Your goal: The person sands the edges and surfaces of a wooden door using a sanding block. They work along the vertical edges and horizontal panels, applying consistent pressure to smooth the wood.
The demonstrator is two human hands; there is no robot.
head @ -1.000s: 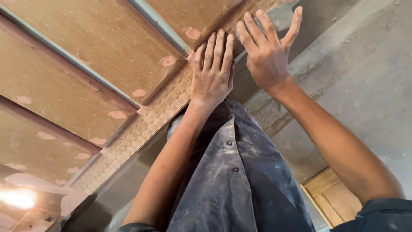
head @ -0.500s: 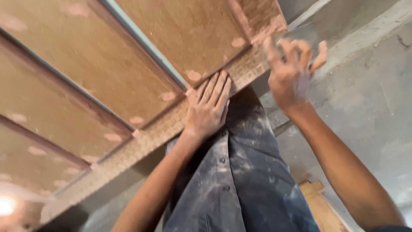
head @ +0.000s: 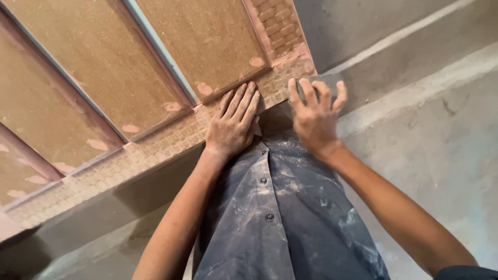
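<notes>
A large brown fibreboard panel [head: 104,62] with raised mouldings and pink filler patches lies in front of me. A woven-pattern border [head: 155,150] runs along its near edge. My left hand [head: 233,124] rests flat on this border, fingers straight, holding nothing. My right hand [head: 314,116] is at the panel's near right corner, its spread fingers pressing on a grey sanding sheet [head: 328,79] held against the edge. The hand hides most of the sheet.
My dusty dark blue buttoned shirt [head: 280,207] fills the lower middle, right against the panel's edge. A grey concrete floor [head: 425,129] with a pale stripe lies to the right and beyond the panel.
My right hand has dropped from open air beyond the corner onto the grey sheet at the panel's edge. The left hand stays flat on the border. The view has tilted down.
</notes>
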